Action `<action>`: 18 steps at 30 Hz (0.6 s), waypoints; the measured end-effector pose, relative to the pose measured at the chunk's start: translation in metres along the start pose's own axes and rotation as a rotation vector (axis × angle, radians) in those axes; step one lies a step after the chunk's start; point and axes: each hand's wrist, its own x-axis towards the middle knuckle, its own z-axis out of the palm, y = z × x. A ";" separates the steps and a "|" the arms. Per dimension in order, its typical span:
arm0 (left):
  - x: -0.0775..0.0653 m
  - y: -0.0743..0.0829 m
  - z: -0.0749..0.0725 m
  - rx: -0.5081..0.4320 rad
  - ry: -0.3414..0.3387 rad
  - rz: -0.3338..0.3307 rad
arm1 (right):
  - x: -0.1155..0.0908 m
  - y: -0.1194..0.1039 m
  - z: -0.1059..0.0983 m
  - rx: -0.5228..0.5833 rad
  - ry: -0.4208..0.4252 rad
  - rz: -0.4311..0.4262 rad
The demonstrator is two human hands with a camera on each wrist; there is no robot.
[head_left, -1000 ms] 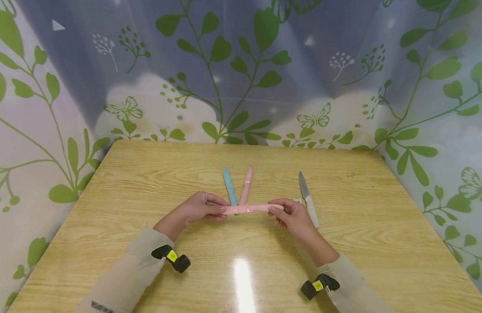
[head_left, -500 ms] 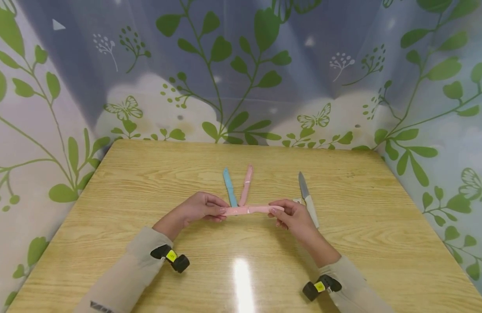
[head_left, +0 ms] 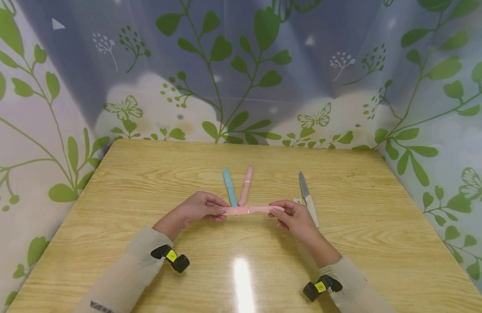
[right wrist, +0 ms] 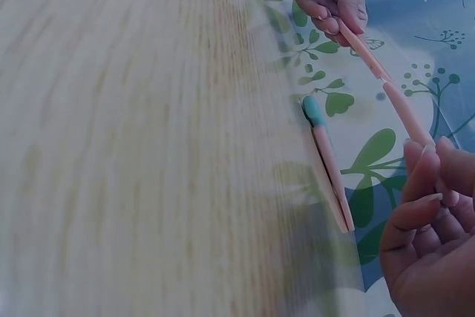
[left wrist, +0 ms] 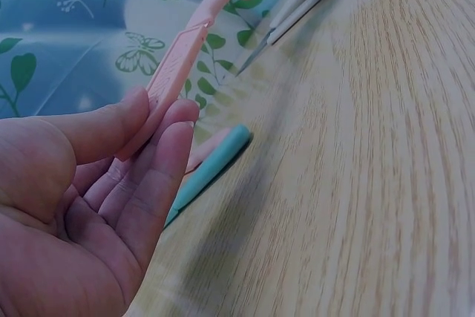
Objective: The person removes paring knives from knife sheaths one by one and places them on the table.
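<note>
A pink knife (head_left: 262, 209) in its pink sheath (head_left: 237, 210) is held level, left to right, above the table. My left hand (head_left: 202, 206) pinches the sheath's end between thumb and fingers; the left wrist view shows a raised pattern on that sheath (left wrist: 174, 68). My right hand (head_left: 296, 217) pinches the handle's far end, its fingertips curled around it in the right wrist view. A thin notch shows where handle and sheath meet. Just behind lie a blue sheathed knife (head_left: 229, 187) and a second pink sheathed knife (head_left: 246, 186), their near ends close together.
A white-handled knife (head_left: 311, 211) with a bare grey blade lies right of my right hand, pointing away. Beside it a small white piece (head_left: 297, 201) is mostly hidden by the hand. The wooden table (head_left: 166, 169) meets a leaf-patterned curtain (head_left: 241, 108) at the back.
Almost nothing differs. My right wrist has shifted very slightly to the right, and the held pink knife sits a touch lower over the blue one's end. Both grips stay the same.
</note>
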 end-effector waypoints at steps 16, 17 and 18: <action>-0.004 -0.005 -0.008 0.028 0.037 -0.009 | -0.003 0.003 -0.010 -0.012 0.031 0.072; -0.005 -0.005 -0.009 0.028 0.038 -0.013 | -0.003 0.003 -0.011 -0.013 0.024 0.070; -0.005 -0.005 -0.009 0.031 0.036 -0.013 | -0.003 0.003 -0.011 -0.012 0.017 0.066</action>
